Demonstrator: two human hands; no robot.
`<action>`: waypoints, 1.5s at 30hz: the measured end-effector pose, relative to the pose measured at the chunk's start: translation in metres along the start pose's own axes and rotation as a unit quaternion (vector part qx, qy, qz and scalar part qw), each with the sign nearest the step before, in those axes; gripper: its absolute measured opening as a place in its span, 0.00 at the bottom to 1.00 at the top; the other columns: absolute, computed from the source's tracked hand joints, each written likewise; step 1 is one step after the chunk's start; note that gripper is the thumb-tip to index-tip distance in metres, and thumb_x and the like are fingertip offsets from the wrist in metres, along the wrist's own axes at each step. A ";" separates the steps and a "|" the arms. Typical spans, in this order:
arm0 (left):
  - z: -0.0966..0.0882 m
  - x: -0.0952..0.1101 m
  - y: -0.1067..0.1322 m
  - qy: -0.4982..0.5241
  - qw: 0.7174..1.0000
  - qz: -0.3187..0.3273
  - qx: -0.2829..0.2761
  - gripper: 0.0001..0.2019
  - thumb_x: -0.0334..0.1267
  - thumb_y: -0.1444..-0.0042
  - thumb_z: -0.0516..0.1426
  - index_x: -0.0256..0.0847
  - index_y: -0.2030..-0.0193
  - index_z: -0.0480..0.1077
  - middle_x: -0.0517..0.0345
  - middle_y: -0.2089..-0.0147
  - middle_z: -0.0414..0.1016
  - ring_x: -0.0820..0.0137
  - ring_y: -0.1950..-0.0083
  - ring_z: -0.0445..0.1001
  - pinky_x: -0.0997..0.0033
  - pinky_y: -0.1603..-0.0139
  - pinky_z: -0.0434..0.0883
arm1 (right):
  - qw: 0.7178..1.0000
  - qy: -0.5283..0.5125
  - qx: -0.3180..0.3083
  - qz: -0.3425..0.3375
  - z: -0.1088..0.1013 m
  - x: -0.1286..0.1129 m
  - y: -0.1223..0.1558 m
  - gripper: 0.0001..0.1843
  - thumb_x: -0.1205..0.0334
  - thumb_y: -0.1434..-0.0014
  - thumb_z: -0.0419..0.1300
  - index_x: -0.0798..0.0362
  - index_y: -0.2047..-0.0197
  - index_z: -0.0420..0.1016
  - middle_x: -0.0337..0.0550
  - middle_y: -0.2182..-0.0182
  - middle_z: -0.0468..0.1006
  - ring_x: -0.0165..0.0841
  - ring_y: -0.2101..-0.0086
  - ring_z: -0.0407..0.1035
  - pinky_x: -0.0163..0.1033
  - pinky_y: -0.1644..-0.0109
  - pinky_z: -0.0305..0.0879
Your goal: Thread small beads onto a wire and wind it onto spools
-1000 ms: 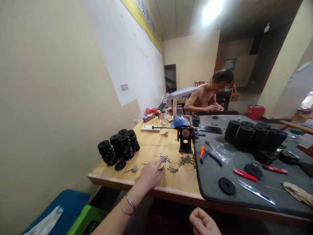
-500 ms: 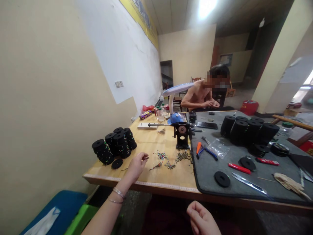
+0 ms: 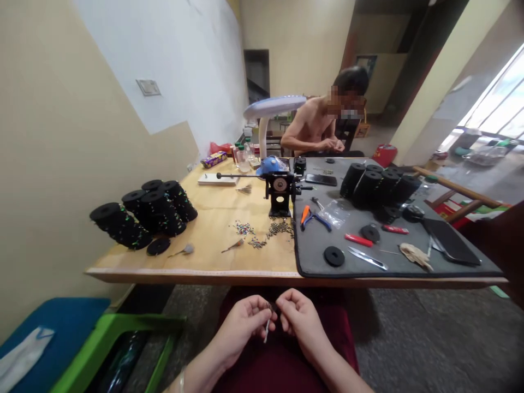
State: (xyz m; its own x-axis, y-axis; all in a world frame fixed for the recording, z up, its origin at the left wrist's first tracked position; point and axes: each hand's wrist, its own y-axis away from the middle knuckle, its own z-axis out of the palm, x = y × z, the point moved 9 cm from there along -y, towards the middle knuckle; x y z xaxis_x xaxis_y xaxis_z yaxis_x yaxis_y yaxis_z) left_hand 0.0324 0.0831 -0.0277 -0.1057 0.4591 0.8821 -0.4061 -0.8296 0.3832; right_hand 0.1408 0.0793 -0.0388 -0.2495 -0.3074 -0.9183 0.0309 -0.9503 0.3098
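Over my lap, just off the table's front edge, both hands meet fingertip to fingertip. My left hand (image 3: 248, 323) is closed in a pinch, and a thin pale strand (image 3: 267, 331) hangs below its fingers. My right hand (image 3: 301, 319) pinches too, against a small dark bit at the fingertips that is too small to name. On the table ahead lie small colourful beads (image 3: 244, 227), a heap of small metal pieces (image 3: 280, 227) and a fan-shaped bundle of fine pieces (image 3: 234, 245). Another such bundle (image 3: 182, 250) lies farther left.
Black foam spools (image 3: 161, 210) stand at left, more (image 3: 370, 183) at right. A small black hand-cranked device (image 3: 280, 191) stands mid-table. Orange-and-blue pliers (image 3: 315, 218), scissors-like steel tool (image 3: 368, 258) and red-handled knife (image 3: 358, 240) lie on the grey mat (image 3: 311, 262). Another person (image 3: 311, 125) sits opposite.
My left hand has drawn back from the tabletop to my lap and met my right hand, which moved left. The view has tilted down. A fan-shaped bundle now shows where my left hand was.
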 end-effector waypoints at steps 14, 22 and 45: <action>0.003 -0.004 -0.002 -0.006 1.000 0.007 0.026 0.11 0.39 0.53 0.62 0.36 0.74 0.65 0.57 0.77 0.73 0.75 0.77 0.67 0.76 0.75 0.63 | 0.999 0.036 0.004 -0.010 0.000 -0.002 0.004 0.20 0.45 0.51 0.62 0.54 0.76 0.63 0.28 0.92 0.64 0.20 0.89 0.51 0.27 0.84 0.45; 0.004 -0.004 -0.002 0.062 0.998 0.022 0.016 0.06 0.32 0.54 0.61 0.37 0.69 0.68 0.58 0.71 0.72 0.74 0.71 0.70 0.75 0.70 0.65 | 0.998 0.043 0.025 -0.032 -0.004 -0.002 0.004 0.18 0.48 0.49 0.61 0.54 0.75 0.64 0.30 0.90 0.65 0.21 0.88 0.52 0.28 0.84 0.46; 0.005 -0.017 -0.009 0.149 0.988 -0.016 0.043 0.14 0.40 0.57 0.66 0.37 0.72 0.66 0.62 0.74 0.69 0.76 0.73 0.69 0.77 0.72 0.65 | 0.997 0.058 0.031 -0.034 -0.004 0.007 0.002 0.17 0.49 0.49 0.60 0.53 0.75 0.62 0.29 0.90 0.64 0.21 0.89 0.51 0.28 0.84 0.47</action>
State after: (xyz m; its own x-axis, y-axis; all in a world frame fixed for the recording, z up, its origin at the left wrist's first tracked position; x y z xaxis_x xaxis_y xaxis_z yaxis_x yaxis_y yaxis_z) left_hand 0.0419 0.0808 -0.0450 -0.3626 0.5478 0.7539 -0.3369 -0.8313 0.4420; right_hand 0.1432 0.0750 -0.0459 -0.1344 -0.2501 -0.9588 -0.0433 -0.9652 0.2578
